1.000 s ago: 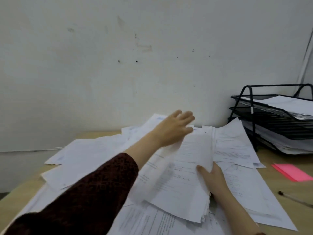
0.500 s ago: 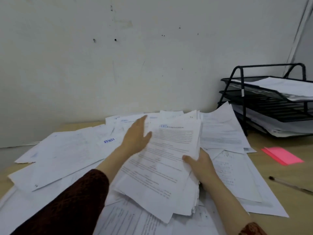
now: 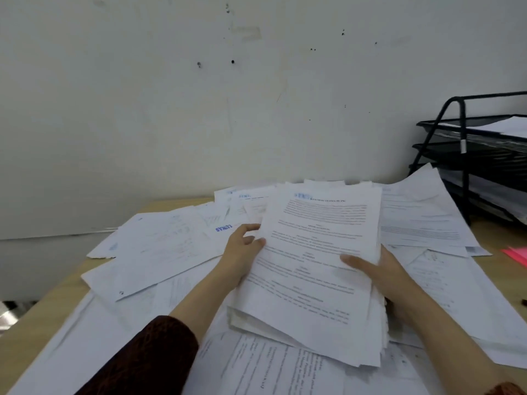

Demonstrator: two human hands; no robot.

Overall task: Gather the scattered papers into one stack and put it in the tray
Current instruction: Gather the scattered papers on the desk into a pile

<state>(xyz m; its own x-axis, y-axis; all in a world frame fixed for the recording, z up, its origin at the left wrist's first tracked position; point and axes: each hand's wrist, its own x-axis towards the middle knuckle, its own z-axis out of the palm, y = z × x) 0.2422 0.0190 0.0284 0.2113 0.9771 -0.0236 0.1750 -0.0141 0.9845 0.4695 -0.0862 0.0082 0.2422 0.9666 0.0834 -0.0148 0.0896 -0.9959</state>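
A thick stack of printed white papers (image 3: pixel 316 269) is held tilted above the table's middle. My left hand (image 3: pixel 242 252) grips its left edge, fingers curled round the sheets. My right hand (image 3: pixel 385 277) holds the right edge, thumb lying on the top page and fingers under the stack. Loose scattered papers (image 3: pixel 159 249) cover the wooden table (image 3: pixel 37 317) on the left, in front and at the right. A black wire tray rack (image 3: pixel 467 155) with three tiers stands at the far right against the wall, with papers in its tiers.
Pink sticky notes (image 3: pixel 517 255) lie on the table at the right edge, in front of the rack. A white wall rises just behind the table. The table's left edge runs diagonally at the lower left.
My left hand has come back from reaching far forward and now grips the stack's left edge. A new sheet lies on top. The view has shifted left.
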